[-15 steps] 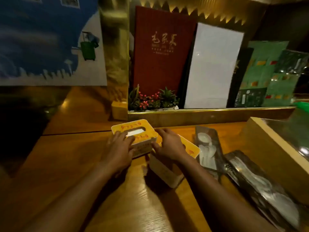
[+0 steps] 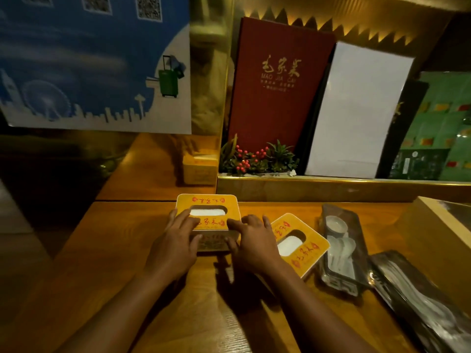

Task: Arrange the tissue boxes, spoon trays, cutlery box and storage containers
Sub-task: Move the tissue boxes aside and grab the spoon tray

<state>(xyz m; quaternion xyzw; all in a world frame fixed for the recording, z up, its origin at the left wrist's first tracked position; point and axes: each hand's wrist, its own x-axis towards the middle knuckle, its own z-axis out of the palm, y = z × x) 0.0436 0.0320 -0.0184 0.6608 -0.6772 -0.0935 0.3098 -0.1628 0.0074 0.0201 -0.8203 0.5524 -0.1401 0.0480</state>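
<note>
A yellow tissue box point(image 2: 207, 203) sits square on the wooden table, white tissue showing in its slot. My left hand point(image 2: 175, 240) grips its near left corner and my right hand point(image 2: 251, 240) grips its near right corner. A second yellow tissue box point(image 2: 299, 243) lies angled just right of my right hand, untouched. Further right is a dark spoon tray point(image 2: 341, 247) with white spoons and a small dish. A second dark tray point(image 2: 418, 301) with white cutlery lies at the lower right. A third tissue box point(image 2: 200, 170) stands behind in the dim corner.
A raised gold-edged ledge point(image 2: 331, 188) runs behind the table with a small plant point(image 2: 257, 159), a red menu point(image 2: 277, 80) and other menus leaning on it. A light wooden box point(image 2: 443, 225) stands at the right edge. A blue poster point(image 2: 89, 62) covers the left wall.
My right hand left the second tissue box and went onto the first one. The first box now sits squarer, with both hands on it.
</note>
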